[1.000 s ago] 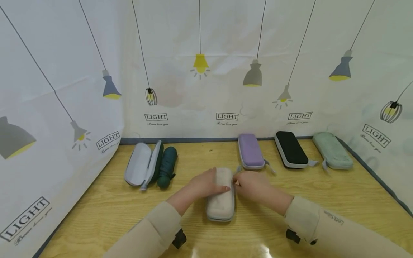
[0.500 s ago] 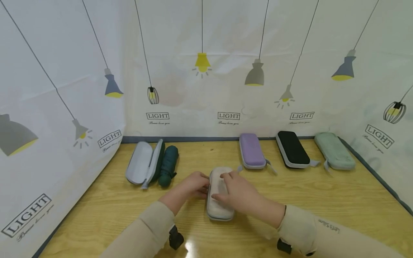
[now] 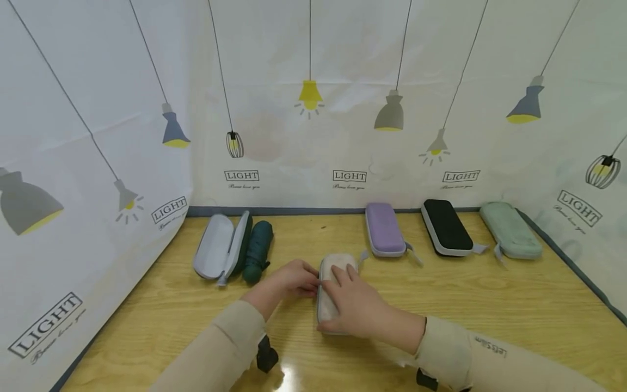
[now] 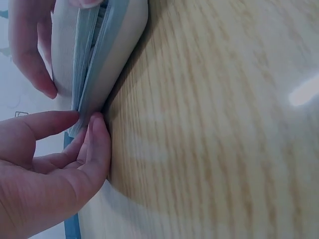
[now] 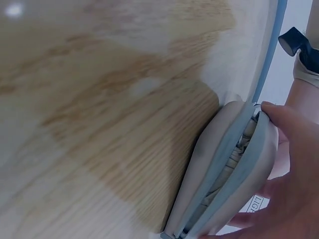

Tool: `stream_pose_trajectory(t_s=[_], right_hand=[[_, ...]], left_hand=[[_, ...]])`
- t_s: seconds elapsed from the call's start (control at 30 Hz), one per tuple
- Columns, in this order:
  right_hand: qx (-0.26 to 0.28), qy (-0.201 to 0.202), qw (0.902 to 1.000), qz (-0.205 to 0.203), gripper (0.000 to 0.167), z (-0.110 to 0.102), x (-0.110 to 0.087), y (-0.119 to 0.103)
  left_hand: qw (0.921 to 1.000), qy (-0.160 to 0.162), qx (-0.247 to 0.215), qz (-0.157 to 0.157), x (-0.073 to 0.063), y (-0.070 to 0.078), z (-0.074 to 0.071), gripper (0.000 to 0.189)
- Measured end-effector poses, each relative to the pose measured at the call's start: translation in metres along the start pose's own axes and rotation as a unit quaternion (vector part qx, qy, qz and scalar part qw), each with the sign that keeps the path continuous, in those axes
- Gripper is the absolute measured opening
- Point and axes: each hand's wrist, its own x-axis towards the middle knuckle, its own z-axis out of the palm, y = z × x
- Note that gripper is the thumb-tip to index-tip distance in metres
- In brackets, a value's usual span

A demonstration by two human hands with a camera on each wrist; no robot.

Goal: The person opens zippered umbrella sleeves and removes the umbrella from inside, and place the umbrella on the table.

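Observation:
A cream zip case (image 3: 339, 260) lies on the table in front of me, its grey-blue zip edges parted along the side. Through that gap, the right wrist view shows wrinkled beige folded fabric (image 5: 232, 160). At the case's left side, my left hand (image 3: 295, 279) pinches the zip edges between thumb and fingers, near the far end of the gap. My right hand (image 3: 360, 306) grips the case from above, fingers spread over the lid and thumb at the near end. A grey strap (image 3: 363, 255) sticks out at the far right corner.
A dark green zip case (image 3: 215, 247) stands open at the left, beside a rolled dark green umbrella (image 3: 257, 250). Along the back right lie a purple case (image 3: 384, 228), a black case (image 3: 447, 226) and a mint case (image 3: 511, 231). A printed curtain (image 3: 274, 98) surrounds the table.
My left hand has left the lid for the case's left edge. My right hand has moved from the right edge onto the lid, then slid slightly nearer me.

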Motion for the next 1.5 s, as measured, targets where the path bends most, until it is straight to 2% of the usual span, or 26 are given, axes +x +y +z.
stream_pose_trajectory(t_s=[0.2, 0.4, 0.57, 0.67, 0.8, 0.97, 1.07, 1.13, 1.23, 1.4, 1.5], right_hand=[[0.033, -0.011, 0.9993, 0.007, 0.08, -0.006, -0.007, 0.001], [0.023, 0.029, 0.9993, 0.01, 0.076, -0.011, -0.018, 0.003], [-0.024, 0.078, 0.9956, -0.046, 0.071, -0.011, -0.025, 0.01], [-0.045, 0.103, 0.9895, -0.09, 0.066, -0.012, -0.026, 0.015], [-0.045, 0.121, 0.9798, -0.152, 0.05, -0.016, -0.028, 0.021], [-0.035, 0.127, 0.9694, -0.208, 0.025, -0.021, -0.03, 0.023], [-0.042, 0.142, 0.9643, -0.22, 0.019, -0.021, -0.032, 0.024], [-0.049, 0.147, 0.9646, -0.213, 0.017, -0.021, -0.033, 0.025], [-0.056, 0.144, 0.9707, -0.184, 0.013, -0.022, -0.033, 0.025], [-0.037, 0.135, 0.9835, -0.114, 0.011, -0.025, -0.031, 0.027], [-0.009, 0.131, 0.9898, -0.055, 0.016, -0.026, -0.027, 0.026]], left_hand=[[0.9994, 0.01, 0.032, 0.003, 0.0, 0.004, 0.004, 0.022], [0.9956, 0.028, 0.089, 0.016, 0.003, 0.004, 0.008, 0.019], [0.9914, 0.038, 0.125, 0.006, 0.003, 0.007, 0.01, 0.018], [0.9877, 0.035, 0.152, 0.01, 0.002, 0.008, 0.01, 0.017], [0.9838, 0.026, 0.176, 0.025, 0.002, 0.009, 0.01, 0.017], [0.9871, 0.014, 0.157, 0.024, 0.0, 0.008, 0.006, 0.02], [0.9868, 0.011, 0.161, 0.018, -0.002, 0.006, 0.001, 0.013], [0.9854, 0.005, 0.17, 0.015, -0.003, 0.005, -0.002, 0.009], [0.9814, -0.007, 0.191, 0.01, -0.005, 0.005, -0.005, 0.012], [0.9811, -0.03, 0.191, 0.015, -0.005, 0.006, -0.009, 0.007], [0.9821, -0.036, 0.183, 0.024, -0.007, 0.007, -0.011, 0.006]])
